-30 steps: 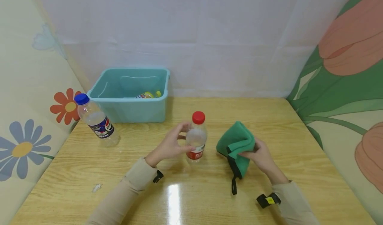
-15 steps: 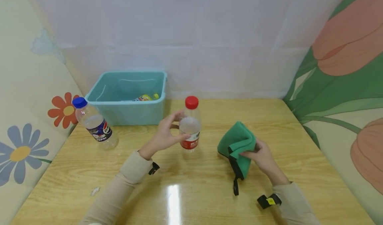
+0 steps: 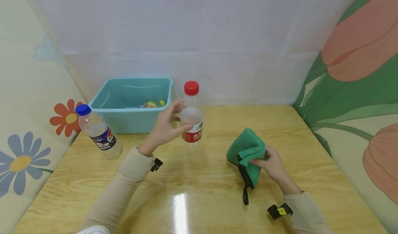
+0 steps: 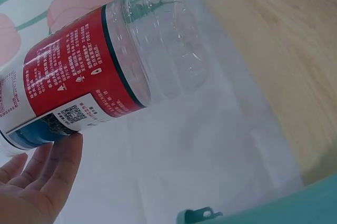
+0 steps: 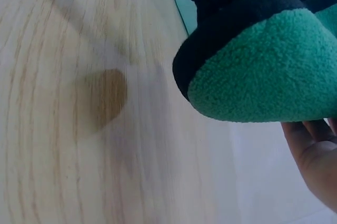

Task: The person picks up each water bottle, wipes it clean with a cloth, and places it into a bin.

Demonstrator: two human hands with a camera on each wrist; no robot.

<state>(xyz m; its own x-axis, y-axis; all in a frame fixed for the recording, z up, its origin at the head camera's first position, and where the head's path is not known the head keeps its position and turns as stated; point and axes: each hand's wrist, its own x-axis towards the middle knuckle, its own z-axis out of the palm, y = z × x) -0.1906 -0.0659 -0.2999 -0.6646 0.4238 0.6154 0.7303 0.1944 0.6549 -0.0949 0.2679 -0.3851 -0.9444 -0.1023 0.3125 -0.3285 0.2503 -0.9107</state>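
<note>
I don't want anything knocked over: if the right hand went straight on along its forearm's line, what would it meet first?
Probably the white sheet behind the table, past the green cloth in the right hand; depth is hard to judge.

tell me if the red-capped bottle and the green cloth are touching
Apart. The head view shows it: a wide strip of wooden tabletop is visible between the red-capped bottle and the green cloth.
</note>
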